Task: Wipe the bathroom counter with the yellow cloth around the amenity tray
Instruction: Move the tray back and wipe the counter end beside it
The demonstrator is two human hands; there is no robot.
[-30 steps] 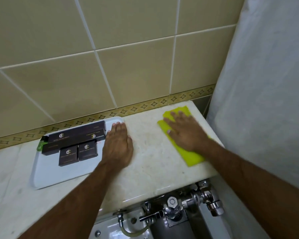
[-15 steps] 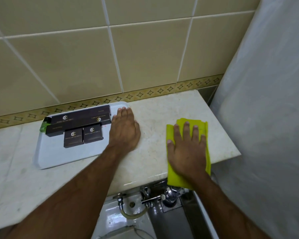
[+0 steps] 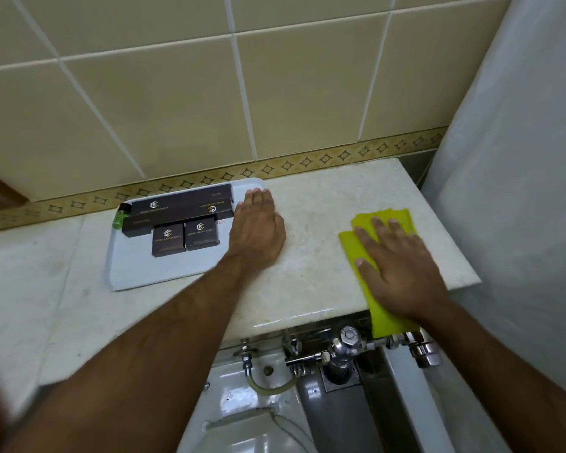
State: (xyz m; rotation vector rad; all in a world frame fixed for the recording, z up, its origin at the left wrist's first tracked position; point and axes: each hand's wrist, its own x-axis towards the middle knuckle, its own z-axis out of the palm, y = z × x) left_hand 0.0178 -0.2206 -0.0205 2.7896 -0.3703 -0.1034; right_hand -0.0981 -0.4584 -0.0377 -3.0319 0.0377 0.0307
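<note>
Yellow cloth (image 3: pixel 380 313): spread flat on the bench, pressed from above; near end hangs over the front edge, above the chrome valve (image 3: pixel 347 346).
Right hand (image 3: pixel 396 263): open, palm down, fingers spread on the cloth; no pinch, only pressing. Cloth lies directly under the palm and shows beyond the fingertips and below the wrist.
Left hand (image 3: pixel 257 232): open and flat, resting partly on the right rim of the amenity tray (image 3: pixel 164 273), partly on the bench; holds nothing, seems to steady the tray.
Bench (image 3: pixel 311 250): pale marble; right end is under the cloth, a bare strip lies between the two hands.
Tray contents: dark boxes (image 3: pixel 183 235) and a small green bottle (image 3: pixel 121 215), just left of the left hand.
Progress: judged as middle of the work; wiping is at the right end only. No wet marks visible, so cannot tell which parts are already clean.
Left to do: probably the strip between the hands, the front of the tray, and the bench far left of the left hand.
</note>
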